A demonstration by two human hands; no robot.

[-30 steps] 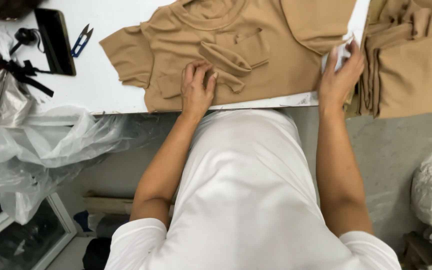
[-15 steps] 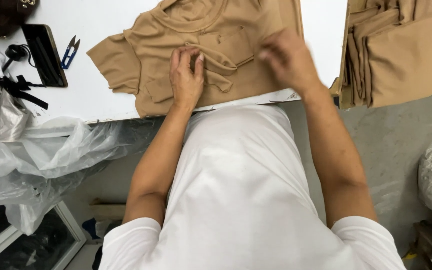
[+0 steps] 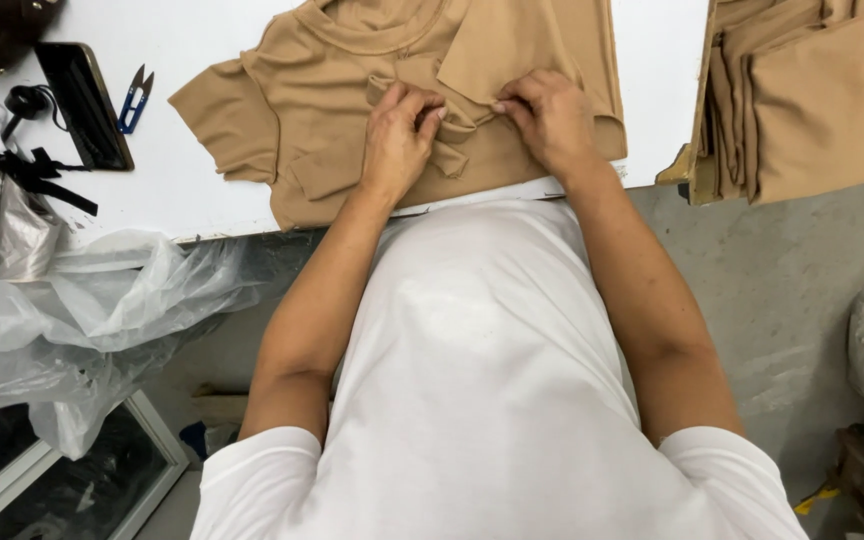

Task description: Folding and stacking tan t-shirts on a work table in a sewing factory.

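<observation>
- A tan T-shirt [image 3: 352, 90] lies spread on the white table [image 3: 192, 200], right under both hands, its neckline away from the person and its hem at the table's near edge.
- The left hand [image 3: 397, 140] rests on the middle of the shirt, fingers curled in and pinching a small fold of the tan cloth.
- The right hand [image 3: 552, 120] sits just beside the left, fingers likewise bent and nipping the edge of a folded-over flap of the same shirt; the two sets of fingertips are close together, almost meeting.
- Out past the left hand, on the bare table, lie small blue thread snips [image 3: 135, 97] and, beside them, a dark phone [image 3: 85, 105].
- Farther that way sits a silvery bag with a black ribbon [image 3: 2, 210], and clear plastic sheeting [image 3: 82, 310] hangs off the table edge below it.
- Out past the right hand, well apart, is a stack of folded tan garments [image 3: 812, 90].
</observation>
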